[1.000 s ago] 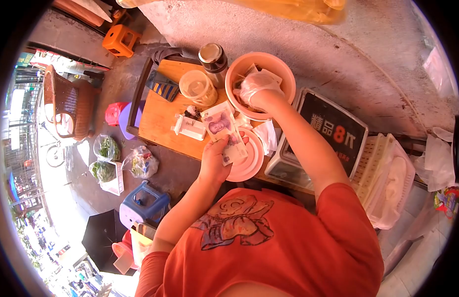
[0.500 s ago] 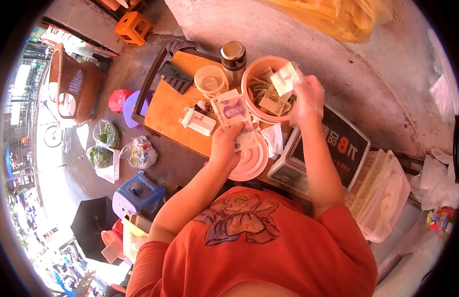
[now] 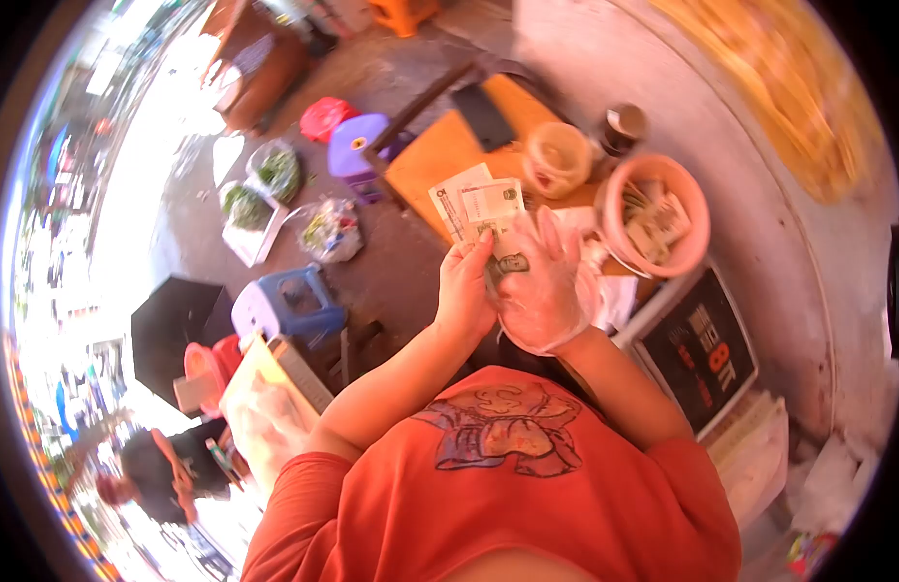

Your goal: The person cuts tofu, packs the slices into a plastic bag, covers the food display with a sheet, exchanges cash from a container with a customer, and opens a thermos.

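Visibly, left hand (image 3: 466,291) gripping banknotes (image 3: 493,200), gloved right hand (image 3: 546,296) with grip unclear, red "8" on black panel (image 3: 697,359).

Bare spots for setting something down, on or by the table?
Bare: table left end, beside the dark case, bordered in view by the notes; patch between case and tub; floor between table and mixed bag.
Crowded: tub, flask, bucket bunched wallward. Left hand and right hand block the near side.
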Available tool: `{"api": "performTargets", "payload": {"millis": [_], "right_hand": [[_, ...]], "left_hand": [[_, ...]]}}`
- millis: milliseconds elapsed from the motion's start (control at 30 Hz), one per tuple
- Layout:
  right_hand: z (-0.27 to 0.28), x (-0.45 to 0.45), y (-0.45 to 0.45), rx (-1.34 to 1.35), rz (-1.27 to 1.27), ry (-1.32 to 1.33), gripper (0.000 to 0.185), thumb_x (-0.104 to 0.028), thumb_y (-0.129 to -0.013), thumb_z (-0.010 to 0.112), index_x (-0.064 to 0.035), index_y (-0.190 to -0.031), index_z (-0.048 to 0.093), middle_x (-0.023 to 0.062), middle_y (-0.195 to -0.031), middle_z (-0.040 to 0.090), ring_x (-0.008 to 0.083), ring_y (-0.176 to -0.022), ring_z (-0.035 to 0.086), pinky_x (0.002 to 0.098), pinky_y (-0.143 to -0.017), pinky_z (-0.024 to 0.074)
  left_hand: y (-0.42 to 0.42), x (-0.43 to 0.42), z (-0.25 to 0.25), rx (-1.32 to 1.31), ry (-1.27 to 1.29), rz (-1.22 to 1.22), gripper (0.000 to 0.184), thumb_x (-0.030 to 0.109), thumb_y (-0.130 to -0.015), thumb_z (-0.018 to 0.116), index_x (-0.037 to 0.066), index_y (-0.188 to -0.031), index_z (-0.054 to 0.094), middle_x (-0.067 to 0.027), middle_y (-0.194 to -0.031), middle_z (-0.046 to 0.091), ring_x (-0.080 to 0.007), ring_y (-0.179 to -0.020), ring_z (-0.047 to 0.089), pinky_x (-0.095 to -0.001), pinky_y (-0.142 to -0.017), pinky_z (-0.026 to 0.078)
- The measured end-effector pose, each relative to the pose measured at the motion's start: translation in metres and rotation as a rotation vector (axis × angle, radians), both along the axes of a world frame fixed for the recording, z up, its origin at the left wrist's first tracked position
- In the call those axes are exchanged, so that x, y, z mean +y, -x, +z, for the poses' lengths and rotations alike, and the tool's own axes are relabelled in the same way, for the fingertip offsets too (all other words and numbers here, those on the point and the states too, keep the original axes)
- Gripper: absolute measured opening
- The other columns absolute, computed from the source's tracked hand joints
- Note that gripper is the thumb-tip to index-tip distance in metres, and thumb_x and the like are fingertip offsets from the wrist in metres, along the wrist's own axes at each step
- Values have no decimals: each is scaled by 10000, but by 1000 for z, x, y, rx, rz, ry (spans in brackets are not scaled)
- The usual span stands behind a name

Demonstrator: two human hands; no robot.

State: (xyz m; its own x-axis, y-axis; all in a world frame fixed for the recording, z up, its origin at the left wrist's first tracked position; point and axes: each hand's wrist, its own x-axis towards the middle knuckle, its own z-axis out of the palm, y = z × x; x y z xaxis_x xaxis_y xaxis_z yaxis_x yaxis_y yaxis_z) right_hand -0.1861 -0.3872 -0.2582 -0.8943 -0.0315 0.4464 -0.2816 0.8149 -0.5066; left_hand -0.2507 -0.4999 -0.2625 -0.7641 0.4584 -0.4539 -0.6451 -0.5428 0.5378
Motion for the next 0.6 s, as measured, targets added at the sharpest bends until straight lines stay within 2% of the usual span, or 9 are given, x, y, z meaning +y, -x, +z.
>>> {"api": "performTargets", "payload": {"millis": [100, 167, 200, 300, 367, 433, 500, 533, 600], "right_hand": [[6, -38, 1, -5, 33, 107, 303, -222, -668, 719, -124, -931, 605, 194, -1296, 458, 470, -1273, 308, 658, -1008, 155], [-11, -56, 1, 46, 76, 96, 400, -249, -700, 724, -105, -1044, 579, 193, -1294, 458, 428, -1289, 296, 593, -1044, 172], [-15, -67, 0, 19, 84, 66, 373, -224, -704, 716, -93, -1026, 581, 196, -1285, 465, 414, -1268, 334, 550, -1046, 215], [-53, -93, -6, -38, 100, 44, 262, -135, -736, 669, -70, -978, 593, 199, -1223, 514, 389, -1159, 465, 459, -990, 355], [-88, -103, -18, -160, 102, 115, 177, -96, -765, 637, -48, -932, 602, 174, -1148, 569, 372, -1065, 532, 441, -927, 411], [-98, -120, -23, -282, 175, 197, 117, -111, -787, 634, -26, -862, 610, 151, -1099, 598, 348, -1039, 553, 424, -917, 416], [-85, -156, -22, -400, 207, 173, 112, -123, -798, 636, -19, -836, 616, 146, -1091, 604, 332, -1021, 566, 408, -907, 424], [-79, -172, -20, -460, 211, 159, 115, -128, -803, 637, -16, -823, 619, 144, -1087, 607, 324, -1012, 573, 401, -902, 427], [-75, -201, -12, -512, 270, 157, 154, -168, -833, 640, -19, -800, 616, 157, -1106, 595, 304, -994, 575, 380, -874, 435]], "left_hand": [[21, -71, -6, 76, 78, 285, 209, 132, -936, 523, 20, -1112, 539, -78, -986, 631, -192, -857, 631, -312, -712, 527], [45, -153, -5, 59, 185, 547, 101, 131, -929, 531, 70, -1006, 550, -31, -838, 609, -146, -692, 604, -283, -581, 504], [57, -212, -15, 104, 149, 657, 41, 133, -922, 538, 93, -931, 535, -11, -763, 570, -125, -609, 555, -267, -521, 466], [57, -421, -41, 231, 108, 972, 155, 160, -907, 548, 136, -773, 473, 18, -617, 465, -85, -458, 430, -222, -418, 369], [23, -544, -27, -7, 152, 1328, 142, 149, -911, 506, 134, -772, 482, 7, -618, 479, -100, -457, 421, -243, -428, 388], [-37, -674, -42, 66, 153, 1362, 88, 129, -908, 479, 101, -846, 535, -25, -685, 549, -155, -507, 505, -319, -475, 472], [-83, -754, -27, -45, 329, 1781, 134, 115, -896, 467, 51, -922, 582, -68, -788, 610, -224, -603, 587, -402, -555, 523], [-113, -808, -44, -22, 376, 1894, 144, 80, -854, 531, 13, -961, 601, -95, -872, 628, -258, -697, 629, -427, -591, 529], [-158, -858, -34, -223, 500, 2012, 100, 62, -807, 593, 19, -895, 613, -93, -842, 625, -244, -681, 625, -404, -562, 518]]}}
